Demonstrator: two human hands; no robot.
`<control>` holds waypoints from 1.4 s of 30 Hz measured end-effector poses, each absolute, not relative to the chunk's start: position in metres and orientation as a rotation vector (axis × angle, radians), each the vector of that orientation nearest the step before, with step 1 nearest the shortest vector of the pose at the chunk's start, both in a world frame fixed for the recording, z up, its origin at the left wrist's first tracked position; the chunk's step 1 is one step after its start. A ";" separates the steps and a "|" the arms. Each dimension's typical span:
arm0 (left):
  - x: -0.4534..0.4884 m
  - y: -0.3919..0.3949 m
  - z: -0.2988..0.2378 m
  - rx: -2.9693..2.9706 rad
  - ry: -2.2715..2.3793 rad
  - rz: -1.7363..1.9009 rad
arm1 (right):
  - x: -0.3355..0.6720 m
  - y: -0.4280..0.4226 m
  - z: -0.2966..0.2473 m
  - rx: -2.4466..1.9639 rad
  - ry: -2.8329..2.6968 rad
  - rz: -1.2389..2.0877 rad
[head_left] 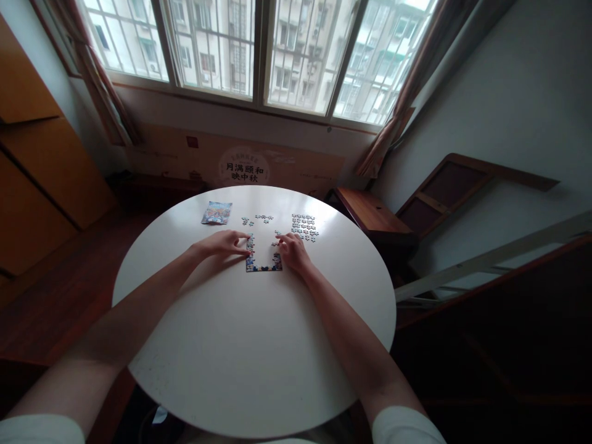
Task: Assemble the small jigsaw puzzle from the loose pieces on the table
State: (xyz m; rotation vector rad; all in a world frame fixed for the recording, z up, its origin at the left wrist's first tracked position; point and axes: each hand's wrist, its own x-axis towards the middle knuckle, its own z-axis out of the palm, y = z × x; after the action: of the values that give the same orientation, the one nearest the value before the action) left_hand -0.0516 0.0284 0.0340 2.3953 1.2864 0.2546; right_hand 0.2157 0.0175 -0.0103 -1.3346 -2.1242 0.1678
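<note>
A partly joined jigsaw puzzle border [264,269] lies on the round white table [245,345], forming a U shape with its bottom edge toward me. My left hand [224,242] rests at the border's left side, thumb and forefinger apart and touching the joined pieces. On the right side, my right hand [292,250] has its fingers bent over the border, near a few loose pieces. Whether a piece sits under those fingertips is too small to make out. Loose puzzle pieces [264,217] lie just beyond the border.
Several rows of loose puzzle pieces [304,226] are laid out at the right back of the table. A colourful picture packet [217,213] lies at the left back. Beyond the table stand a wooden cabinet [370,213] and a barred window [259,49].
</note>
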 end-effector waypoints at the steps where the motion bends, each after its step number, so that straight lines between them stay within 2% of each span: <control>1: -0.052 0.028 0.034 2.392 1.284 0.255 | 0.216 0.018 -0.011 -1.336 -2.123 0.167; 42: -0.052 0.027 0.033 2.376 1.290 0.265 | 0.216 0.021 -0.012 -1.355 -2.144 0.195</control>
State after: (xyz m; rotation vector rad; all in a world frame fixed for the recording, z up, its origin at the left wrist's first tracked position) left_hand -0.0523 0.0274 0.0331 2.3764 1.2896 0.2655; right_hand 0.2161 0.0206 -0.0116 -1.3550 -2.1437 0.1954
